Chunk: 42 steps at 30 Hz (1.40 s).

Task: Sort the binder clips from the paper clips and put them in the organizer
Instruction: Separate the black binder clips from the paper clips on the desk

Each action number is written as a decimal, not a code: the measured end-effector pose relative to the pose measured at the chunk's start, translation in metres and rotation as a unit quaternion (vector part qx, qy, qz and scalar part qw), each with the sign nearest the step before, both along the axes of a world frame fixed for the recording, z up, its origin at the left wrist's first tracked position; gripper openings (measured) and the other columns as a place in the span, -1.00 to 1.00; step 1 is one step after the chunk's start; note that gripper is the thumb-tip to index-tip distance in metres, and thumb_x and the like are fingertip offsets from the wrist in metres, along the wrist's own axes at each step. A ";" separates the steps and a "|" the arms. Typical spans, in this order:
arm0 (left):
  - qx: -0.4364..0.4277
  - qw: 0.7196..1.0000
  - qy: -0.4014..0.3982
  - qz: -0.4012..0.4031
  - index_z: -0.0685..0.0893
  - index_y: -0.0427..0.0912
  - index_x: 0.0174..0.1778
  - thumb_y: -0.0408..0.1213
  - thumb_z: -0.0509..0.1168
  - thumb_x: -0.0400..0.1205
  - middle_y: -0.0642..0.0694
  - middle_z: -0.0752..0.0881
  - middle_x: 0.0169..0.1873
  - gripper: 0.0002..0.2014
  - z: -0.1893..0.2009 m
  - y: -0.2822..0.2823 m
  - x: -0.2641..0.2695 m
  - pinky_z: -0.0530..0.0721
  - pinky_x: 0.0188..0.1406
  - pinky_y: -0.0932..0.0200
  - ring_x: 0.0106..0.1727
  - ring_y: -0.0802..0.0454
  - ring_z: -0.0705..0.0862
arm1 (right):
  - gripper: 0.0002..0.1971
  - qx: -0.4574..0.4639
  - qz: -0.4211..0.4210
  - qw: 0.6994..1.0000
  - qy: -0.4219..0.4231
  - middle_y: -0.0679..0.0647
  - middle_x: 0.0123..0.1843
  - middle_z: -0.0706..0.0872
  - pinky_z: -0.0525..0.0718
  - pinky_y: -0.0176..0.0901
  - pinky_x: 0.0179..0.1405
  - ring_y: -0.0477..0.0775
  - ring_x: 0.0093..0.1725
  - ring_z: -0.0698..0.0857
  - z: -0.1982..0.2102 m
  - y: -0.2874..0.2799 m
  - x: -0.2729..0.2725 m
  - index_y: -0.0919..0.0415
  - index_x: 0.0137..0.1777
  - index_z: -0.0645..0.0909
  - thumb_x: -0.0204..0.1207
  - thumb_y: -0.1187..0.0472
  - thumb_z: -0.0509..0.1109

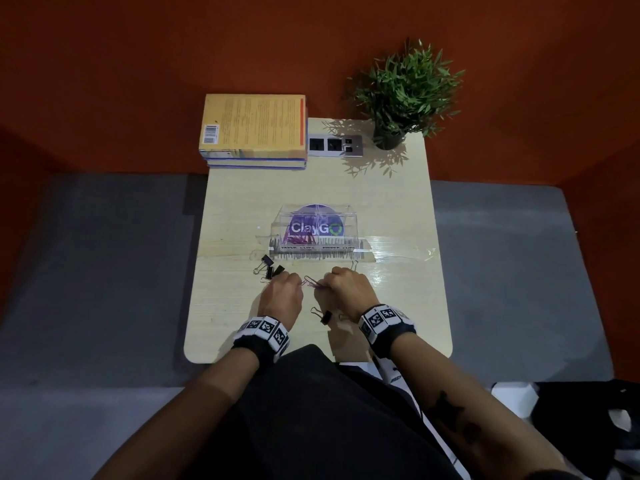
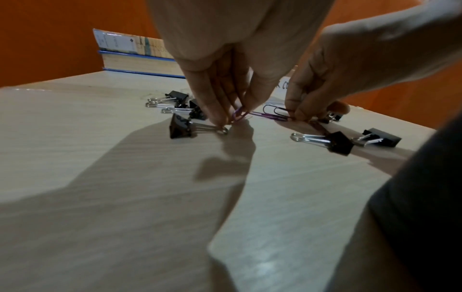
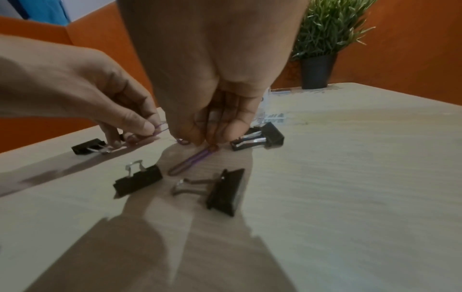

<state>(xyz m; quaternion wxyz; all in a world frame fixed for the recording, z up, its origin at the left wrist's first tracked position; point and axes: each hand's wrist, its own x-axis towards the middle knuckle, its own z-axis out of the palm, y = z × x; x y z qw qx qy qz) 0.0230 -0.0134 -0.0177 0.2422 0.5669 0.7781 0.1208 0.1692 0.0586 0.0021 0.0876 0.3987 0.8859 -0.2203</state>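
A clear organizer [image 1: 346, 220] stands mid-table with purple paper clips [image 1: 299, 240] in its left compartment. My left hand [image 1: 294, 280] pinches a purple paper clip [image 2: 238, 116] against the table. My right hand [image 1: 325, 284] pinches the end of another purple paper clip [image 3: 192, 160], with more clips [image 2: 273, 114] lying between the hands. Black binder clips lie loose: a group [image 1: 268, 266] left of my left hand, one [image 1: 323, 315] near my right wrist, and one [image 3: 260, 138] just beyond my right fingertips.
A stack of books [image 1: 254, 129] sits at the table's back left, a socket panel [image 1: 335, 145] beside it and a potted plant [image 1: 403, 95] at the back right. Clear film [image 1: 398, 252] covers the table right of the organizer.
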 end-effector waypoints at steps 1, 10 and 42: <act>0.003 1.000 0.002 -0.006 0.67 -0.32 -0.14 -0.46 0.30 0.59 -0.27 0.70 -0.19 -0.96 0.000 0.000 0.002 0.63 -0.31 -0.05 -0.18 -0.26 0.65 | -0.75 -0.004 -0.005 1.000 0.007 0.26 -0.02 0.72 0.52 0.01 -0.21 0.32 0.00 0.67 0.000 0.000 0.002 0.24 0.15 0.72 0.60 0.19 0.28; -0.009 0.986 0.058 -0.155 0.66 -0.33 0.10 -0.69 0.42 0.33 -0.26 0.71 -0.27 -0.57 -0.005 0.008 0.007 0.65 -0.39 -0.02 -0.23 -0.26 0.68 | -0.84 -0.042 -0.169 0.983 0.061 0.19 -0.23 0.70 0.58 -0.06 -0.34 0.25 -0.26 0.68 -0.004 0.002 0.015 0.26 -0.23 0.68 0.49 0.17 0.41; 0.069 0.997 -0.030 0.024 0.75 -0.21 -0.09 -0.32 0.42 0.57 -0.20 0.82 -0.17 -0.94 0.057 0.096 -0.050 0.76 -0.19 -0.03 -0.19 -0.19 0.74 | -0.92 -0.091 -0.230 0.969 0.002 -0.02 -0.33 0.79 0.57 -0.18 -0.40 0.05 -0.32 0.73 0.024 -0.058 0.143 0.07 -0.31 0.69 0.39 0.19 0.42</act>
